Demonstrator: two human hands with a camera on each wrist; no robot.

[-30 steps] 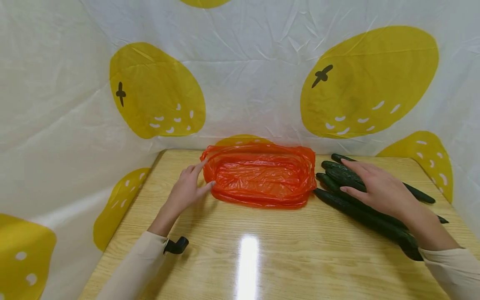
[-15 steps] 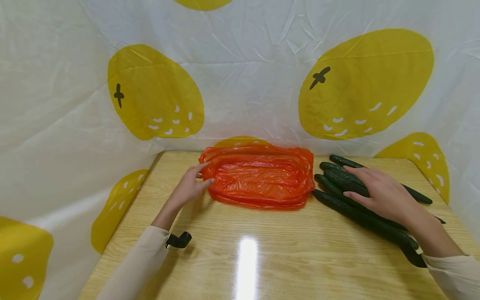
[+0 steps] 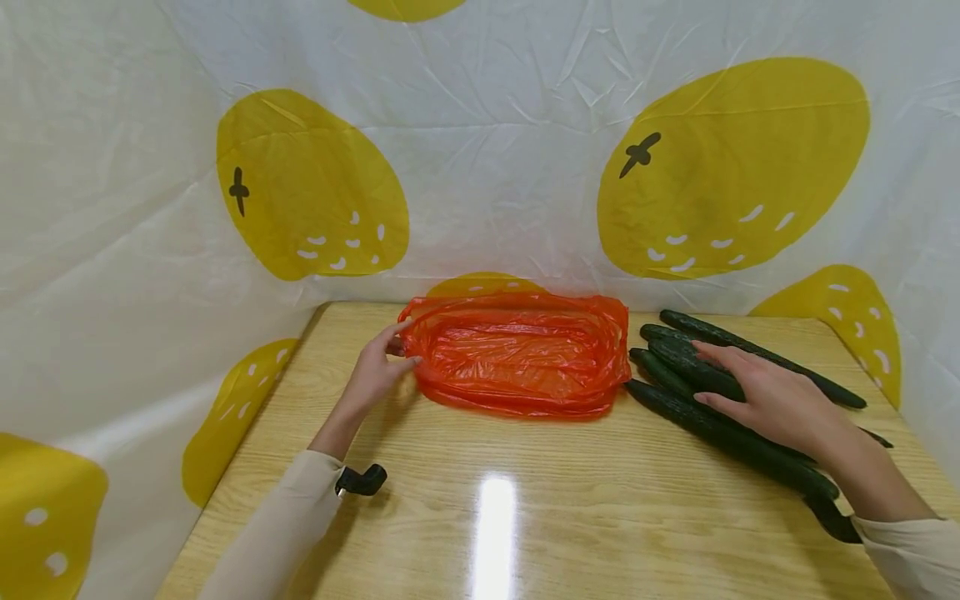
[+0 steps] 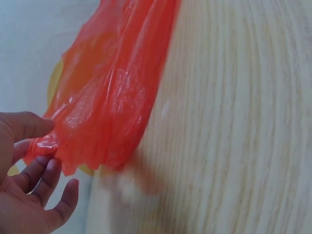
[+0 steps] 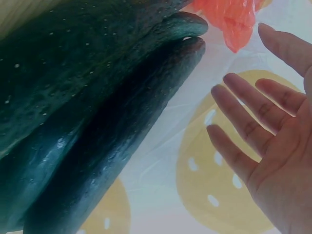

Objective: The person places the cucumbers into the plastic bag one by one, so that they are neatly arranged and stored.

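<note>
An orange-red plastic bag point(image 3: 517, 358) lies spread with its mouth open upward near the back of the table. My left hand point(image 3: 372, 375) is at its left end. In the left wrist view, the bag's crumpled edge point(image 4: 73, 146) lies between thumb and fingers, which stand apart; whether they touch it firmly is hard to tell. Several long dark green cucumbers point(image 3: 720, 425) lie side by side to the right of the bag. Over them hovers my right hand point(image 3: 780, 396), fingers extended and holding nothing. The right wrist view shows these fingers apart from the cucumbers point(image 5: 112, 131).
The wooden table point(image 3: 420, 517) carries the bag and the cucumbers. A pale cloth point(image 3: 502, 192) with yellow fruit prints hangs behind and at both sides. Black wrist-worn devices point(image 3: 363, 481) sit at the cuffs.
My left hand's fingertips have drawn slightly left, toward the bag's outer edge. My right hand has shifted slightly right and nearer over the cucumbers. Bag and cucumbers stay nearly as they were.
</note>
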